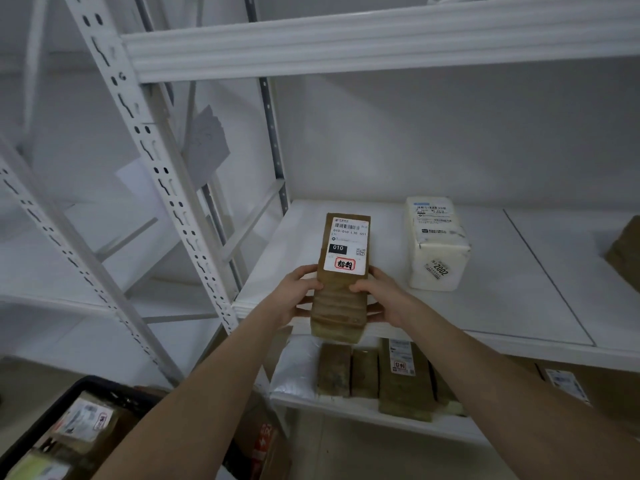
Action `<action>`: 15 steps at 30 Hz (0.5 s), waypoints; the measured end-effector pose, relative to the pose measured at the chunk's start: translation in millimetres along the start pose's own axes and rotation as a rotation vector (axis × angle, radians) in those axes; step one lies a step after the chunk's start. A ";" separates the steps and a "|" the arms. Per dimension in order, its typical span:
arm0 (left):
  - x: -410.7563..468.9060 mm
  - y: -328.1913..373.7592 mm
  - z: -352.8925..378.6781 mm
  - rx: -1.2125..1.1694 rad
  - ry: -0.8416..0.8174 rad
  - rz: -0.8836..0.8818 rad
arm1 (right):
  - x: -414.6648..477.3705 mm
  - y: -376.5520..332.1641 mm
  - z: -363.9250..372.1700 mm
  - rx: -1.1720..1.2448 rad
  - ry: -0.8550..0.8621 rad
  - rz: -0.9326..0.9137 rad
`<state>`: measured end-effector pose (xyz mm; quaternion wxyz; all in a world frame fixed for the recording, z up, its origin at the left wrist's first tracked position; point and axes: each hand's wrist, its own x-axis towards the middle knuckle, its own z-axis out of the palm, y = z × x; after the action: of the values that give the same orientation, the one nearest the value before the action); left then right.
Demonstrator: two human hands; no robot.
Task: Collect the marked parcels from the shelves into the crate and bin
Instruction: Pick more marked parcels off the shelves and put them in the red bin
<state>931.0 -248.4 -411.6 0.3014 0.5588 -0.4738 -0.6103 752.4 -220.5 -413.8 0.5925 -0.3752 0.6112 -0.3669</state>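
Room was pretty dim, kinda bluish light. Plain white wall (450, 133) sat behind a white metal shelving rack (152, 157) with slotted uprights and flat white shelf boards (502, 271). Another matching white rack (52, 230) stood just left, with dull beige floor (41, 375) below it.

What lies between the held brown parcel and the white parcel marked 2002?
Only bare shelf board separates the brown parcel from the white parcel, as the head view shows.
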 end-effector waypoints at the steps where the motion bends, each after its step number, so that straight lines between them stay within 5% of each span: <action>1: -6.6 -3.3 0.7 0.000 0.013 0.002 | -4.4 1.6 0.5 -0.020 0.003 -0.018; 15: -158.2 -79.7 53.4 -0.073 0.156 0.047 | -130.9 66.3 -5.1 -0.163 -0.129 -0.077</action>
<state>922.8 -64.1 -425.7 0.3718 0.5821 -0.4390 -0.5746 747.8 -73.8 -414.1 0.5836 -0.4683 0.5847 -0.3134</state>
